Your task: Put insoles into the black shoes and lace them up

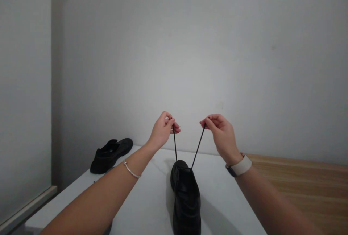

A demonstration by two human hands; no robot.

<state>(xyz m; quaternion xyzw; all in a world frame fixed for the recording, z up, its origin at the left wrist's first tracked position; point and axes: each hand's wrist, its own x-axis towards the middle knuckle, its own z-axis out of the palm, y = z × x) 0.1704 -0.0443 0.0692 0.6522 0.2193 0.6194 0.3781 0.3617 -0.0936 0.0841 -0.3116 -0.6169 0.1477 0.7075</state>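
Observation:
A black shoe [187, 202] stands on the white table, its heel toward me and its toe pointing at the wall. Above it, my left hand [163, 128] pinches one end of the black shoelace [175, 144]. The other end is pinched in my right hand [219, 130], up and to the right of the shoe. Both lace ends run taut from the shoe's front up to my fingers, spreading apart in a V. The lacing itself is hidden behind the shoe's collar and tongue.
A second black shoe [110, 155] lies at the table's far left edge, beyond my left forearm. The white table [146, 198] meets a wood-grain surface [299, 180] on the right. A pale wall [190, 46] rises close behind. Something dark shows partly under my left forearm.

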